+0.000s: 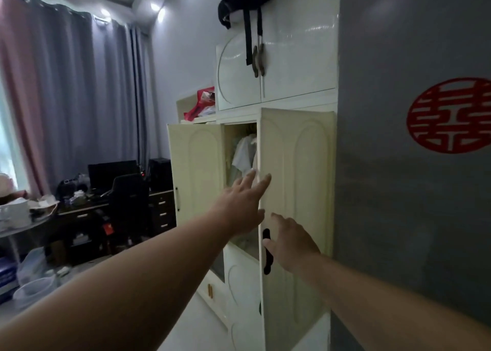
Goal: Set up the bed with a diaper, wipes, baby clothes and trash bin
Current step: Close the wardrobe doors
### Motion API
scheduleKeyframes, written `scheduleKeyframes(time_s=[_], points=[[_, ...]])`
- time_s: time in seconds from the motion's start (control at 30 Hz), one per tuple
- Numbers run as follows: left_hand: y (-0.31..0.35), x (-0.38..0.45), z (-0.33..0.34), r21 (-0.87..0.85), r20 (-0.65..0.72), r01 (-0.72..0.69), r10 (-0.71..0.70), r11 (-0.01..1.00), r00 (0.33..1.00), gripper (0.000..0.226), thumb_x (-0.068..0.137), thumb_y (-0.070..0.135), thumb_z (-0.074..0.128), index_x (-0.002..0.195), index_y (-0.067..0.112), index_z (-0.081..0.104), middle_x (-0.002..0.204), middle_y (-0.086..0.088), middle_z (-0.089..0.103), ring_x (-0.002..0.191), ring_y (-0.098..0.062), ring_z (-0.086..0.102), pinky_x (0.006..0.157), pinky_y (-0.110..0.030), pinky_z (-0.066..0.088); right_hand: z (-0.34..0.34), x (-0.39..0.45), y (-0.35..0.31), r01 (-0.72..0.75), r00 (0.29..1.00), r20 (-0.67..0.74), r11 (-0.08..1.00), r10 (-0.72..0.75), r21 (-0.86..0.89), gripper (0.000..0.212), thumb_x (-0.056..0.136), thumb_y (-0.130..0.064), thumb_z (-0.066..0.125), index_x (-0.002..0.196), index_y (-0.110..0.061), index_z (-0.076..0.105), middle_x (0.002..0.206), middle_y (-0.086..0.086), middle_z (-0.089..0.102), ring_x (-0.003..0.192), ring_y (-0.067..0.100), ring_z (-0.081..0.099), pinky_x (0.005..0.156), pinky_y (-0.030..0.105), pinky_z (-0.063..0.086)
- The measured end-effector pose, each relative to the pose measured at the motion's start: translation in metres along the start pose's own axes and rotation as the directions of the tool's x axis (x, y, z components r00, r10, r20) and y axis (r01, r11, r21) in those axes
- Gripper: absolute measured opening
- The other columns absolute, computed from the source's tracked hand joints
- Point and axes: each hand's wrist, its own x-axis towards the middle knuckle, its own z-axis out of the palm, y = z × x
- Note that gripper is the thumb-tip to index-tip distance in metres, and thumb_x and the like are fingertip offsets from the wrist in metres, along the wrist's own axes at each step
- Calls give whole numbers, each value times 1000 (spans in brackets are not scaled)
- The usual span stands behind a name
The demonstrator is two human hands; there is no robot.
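A cream plastic wardrobe (297, 90) stands in front of me with both middle doors swung open. Pale baby clothes (243, 154) hang inside the gap between the doors. My left hand (243, 204) is stretched out, fingers apart, in front of that gap and holds nothing. My right hand (289, 241) is spread flat against the right door (300, 178), just beside its dark handle (266, 252), not gripping it. The left door (195, 172) stands wide open. No diaper, wipes or trash bin can be seen.
A black bag (247, 2) hangs over the wardrobe's top with straps dangling down. A grey wall with a red round sticker (449, 115) is at the right. A dark desk and chair (125, 199) stand left, with curtains behind and clutter on the floor (34, 276).
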Motion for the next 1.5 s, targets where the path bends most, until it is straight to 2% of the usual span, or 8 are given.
scheduleKeyframes(time_s=[0.2,0.43,0.57,0.67,0.77,0.97,1.27,1.5], points=[[-40,36,30,-12,-47,-25,25,1000,999,94,90,44,57,154,38,-11,166,-10,-4,150,-34,10,113,-50,28,43,20,-1,-36,999,-7,999,36,32,87,89,-44,61,153,-33,3,137,5,54,118,26,59,90,35,51],[-96,70,61,-66,-57,-115,111,991,992,97,89,43,59,153,39,-13,165,-12,-4,149,-37,13,113,-52,29,91,55,-30,-84,994,-59,990,91,115,91,89,-45,65,153,-37,1,143,-1,51,122,21,58,93,30,51],[-129,89,80,-96,-58,-162,157,982,986,96,89,43,58,153,39,-14,165,-9,-3,149,-37,13,114,-53,26,116,80,-48,-106,991,-72,986,116,130,92,88,-45,66,154,-37,3,147,1,45,127,23,54,100,37,49],[-143,100,94,-85,-61,-180,176,980,983,96,88,44,56,153,39,-14,166,-10,-3,149,-36,14,113,-53,27,129,94,-51,-140,985,-81,980,152,138,93,87,-46,66,154,-40,1,143,2,47,124,24,55,98,37,50],[-154,115,106,-87,-48,-177,174,980,984,98,87,44,58,152,42,-15,165,-10,-3,149,-35,14,112,-53,28,139,111,-49,-171,983,-41,976,178,135,96,86,-49,65,152,-44,-4,141,1,47,121,24,56,96,35,50],[-174,141,129,-93,-40,-186,183,978,982,104,86,38,61,150,43,-21,165,-11,-2,149,-37,15,113,-54,29,153,147,-37,-206,978,32,967,204,152,105,80,-53,67,151,-45,-10,152,-1,40,132,23,48,102,31,42],[-192,203,178,-101,-52,-157,152,982,987,107,84,30,60,148,44,-25,166,-3,-4,148,-32,18,112,-50,30,174,225,-4,-198,976,142,944,164,265,111,79,-46,70,151,-45,-14,160,-6,29,139,20,41,108,33,40],[-197,260,216,-116,-18,-137,136,984,991,111,84,34,64,147,49,-26,166,-1,-5,149,-34,17,113,-53,28,185,282,32,-153,977,173,974,124,169,113,83,-47,70,148,-43,-24,159,-5,26,133,19,46,105,32,41]])
